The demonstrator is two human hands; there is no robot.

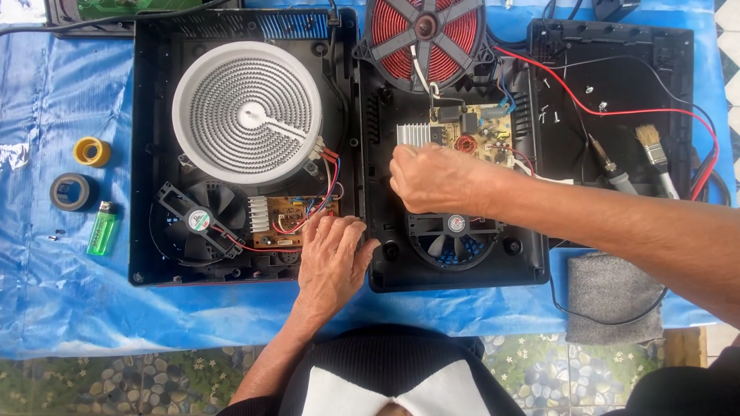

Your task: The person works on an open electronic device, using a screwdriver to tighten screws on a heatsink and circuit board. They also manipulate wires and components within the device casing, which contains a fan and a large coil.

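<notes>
Two opened black cooker housings lie side by side on a blue tarp (62,293). The left housing (146,154) holds a white round heating element (247,112), a fan (199,219) and a small circuit board (297,212). The right housing (385,270) holds a red coil (428,31), a circuit board (482,127), a finned heat sink (412,133) and a fan (455,235). My left hand (331,258) lies flat, holding nothing, on the edges where the two housings meet. My right hand (432,179) is curled over the right housing just below the heat sink; what is under it is hidden.
A black panel (617,62) at the right carries loose screws, a soldering iron (613,169), a brush (655,154) and red and black leads (617,112). A yellow tape roll (92,151), a grey tape roll (71,191) and a green lighter (102,229) lie at the left. A grey cloth (613,296) lies front right.
</notes>
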